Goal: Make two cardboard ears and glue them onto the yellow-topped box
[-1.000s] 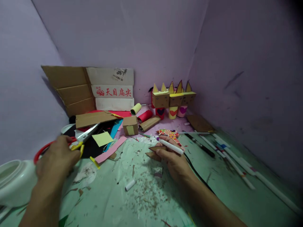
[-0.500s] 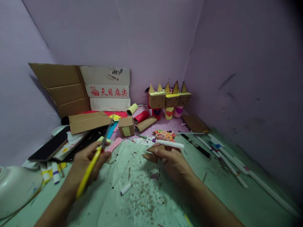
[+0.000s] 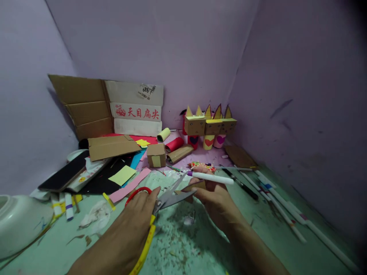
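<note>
Fingers of left hand [image 3: 132, 223] grip scissors [image 3: 173, 199], blades apart; fingers of right hand [image 3: 219, 202] hold brown card [image 3: 198, 186] and white marker [image 3: 212, 177]; card sits by blades; I see right thumb [image 3: 200, 194] near blade tip; small slip might nip it.

From the person's head, the single view faces forward and down over the green tabletop [image 3: 54, 248] to the far wall [image 3: 183, 57], with left hand [image 3: 134, 221] and right hand [image 3: 216, 196] near.
</note>
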The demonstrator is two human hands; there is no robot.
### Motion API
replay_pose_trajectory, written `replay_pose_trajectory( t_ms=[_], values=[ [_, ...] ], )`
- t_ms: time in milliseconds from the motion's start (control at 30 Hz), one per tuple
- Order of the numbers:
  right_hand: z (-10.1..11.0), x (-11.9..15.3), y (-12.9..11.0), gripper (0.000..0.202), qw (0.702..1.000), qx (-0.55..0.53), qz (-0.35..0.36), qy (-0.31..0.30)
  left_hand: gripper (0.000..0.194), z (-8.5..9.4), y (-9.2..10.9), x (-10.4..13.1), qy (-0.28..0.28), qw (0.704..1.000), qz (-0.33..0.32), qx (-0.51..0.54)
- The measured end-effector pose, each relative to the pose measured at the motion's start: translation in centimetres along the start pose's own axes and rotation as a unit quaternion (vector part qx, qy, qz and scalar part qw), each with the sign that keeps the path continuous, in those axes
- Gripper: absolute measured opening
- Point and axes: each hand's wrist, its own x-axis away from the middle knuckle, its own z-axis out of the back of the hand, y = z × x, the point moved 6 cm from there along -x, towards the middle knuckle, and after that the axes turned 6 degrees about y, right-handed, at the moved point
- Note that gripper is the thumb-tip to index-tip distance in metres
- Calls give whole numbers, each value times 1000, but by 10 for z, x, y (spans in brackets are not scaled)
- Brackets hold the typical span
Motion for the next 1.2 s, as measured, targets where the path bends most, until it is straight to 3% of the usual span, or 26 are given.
replay_pose_trajectory(
  t_ms=[133, 333, 600, 800, 1200],
  values=[
    [-4, 1, -3, 46, 999, 35, 25, -12, 74, -4, 0, 2, -15, 999, -26, -22],
    [-4, 3, 3, 45, 996, 80, 27, -18, 69, 0, 15, -4, -34, 999, -25, -13],
    [-5, 5, 3, 53, 997, 71, 23, -16, 67, 0, 22, -9, -57, 997, -17, -44],
    [-7, 6, 4, 47, 998, 68, 14, -7, 65, 1, 23, -9, -77, 996, -2, -52],
    [-9, 8, 4, 45, 998, 64, 12, -11, 66, -1, 23, -10, -65, 996, -5, -55]
  ],
)
